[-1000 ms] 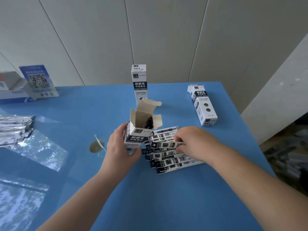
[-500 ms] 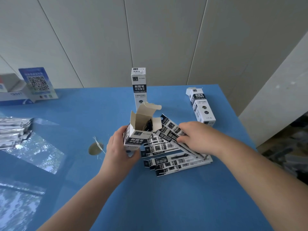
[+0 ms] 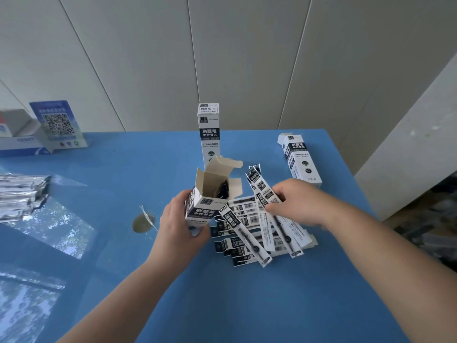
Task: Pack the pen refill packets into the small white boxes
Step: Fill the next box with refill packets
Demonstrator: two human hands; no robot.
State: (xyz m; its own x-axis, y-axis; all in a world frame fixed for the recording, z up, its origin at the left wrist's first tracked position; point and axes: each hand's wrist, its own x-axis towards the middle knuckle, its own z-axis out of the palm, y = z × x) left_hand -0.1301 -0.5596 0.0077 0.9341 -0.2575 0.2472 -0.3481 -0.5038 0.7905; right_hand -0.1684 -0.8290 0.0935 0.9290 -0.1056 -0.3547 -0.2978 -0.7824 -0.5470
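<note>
My left hand [image 3: 177, 225] grips a small white box [image 3: 207, 201] and keeps it upright on the blue table [image 3: 247, 305]; its top flaps are open and dark packets show inside. My right hand [image 3: 295, 203] pinches a few pen refill packets [image 3: 262, 191], lifted at a slant with their upper ends just right of the box opening. A loose pile of packets [image 3: 249, 246] lies on the table under that hand.
A closed white box [image 3: 209, 131] stands upright behind the open one. Another white box [image 3: 300, 158] lies flat at the back right. A stack of clear-wrapped refills [image 3: 19, 196] sits at the left edge, a QR-code sign [image 3: 58, 123] at the back left, a round brown mark [image 3: 143, 222] beside my left hand.
My right hand has lifted a few packets off the pile and tilted them up toward the open box. My left hand has kept its grip on the box.
</note>
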